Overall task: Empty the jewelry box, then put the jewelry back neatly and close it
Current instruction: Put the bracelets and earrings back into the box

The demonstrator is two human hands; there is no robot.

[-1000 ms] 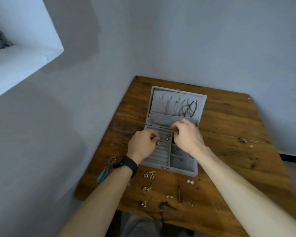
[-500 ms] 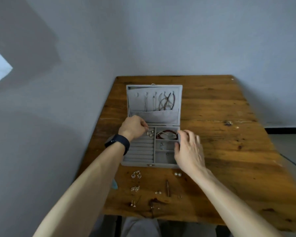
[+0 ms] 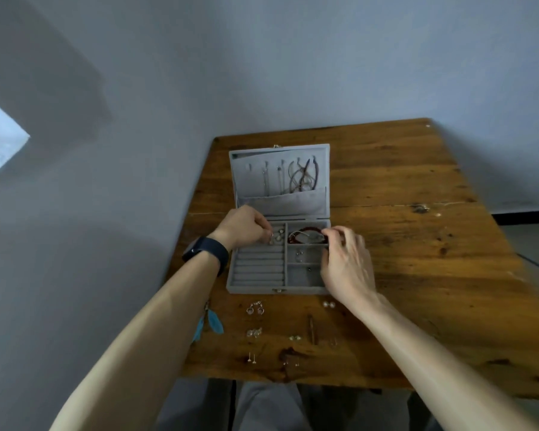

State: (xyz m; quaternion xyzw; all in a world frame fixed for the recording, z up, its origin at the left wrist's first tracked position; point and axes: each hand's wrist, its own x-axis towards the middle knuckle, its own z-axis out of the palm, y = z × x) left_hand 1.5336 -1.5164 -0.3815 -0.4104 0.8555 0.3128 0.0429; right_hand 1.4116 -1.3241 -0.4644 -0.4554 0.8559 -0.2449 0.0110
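**Mia:** What is the biggest thing?

**Tom:** A brown wooden table against a grey wall.

**Mia:** Where is the jewelry box?

**Tom:** On the table, left of the middle. It is grey and soft-looking, and it lies open. Its lid lies back flat behind it, with long chains hanging inside the lid.

**Mia:** What is inside the box?

**Tom:** Soft rolls in rows on the left and three small square spaces on the right. A red bracelet lies in the far space.

**Mia:** What are the hands doing?

**Tom:** The right hand has its fingers curled round the right wall of the box. The left hand, with a dark watch on the wrist, pinches a tiny silver piece over the far rolls.

**Mia:** Anything smaller?

**Tom:** Little earrings lie in pairs on the table in front of the box, two round white ones near the right wrist, and a blue feather by the left arm.
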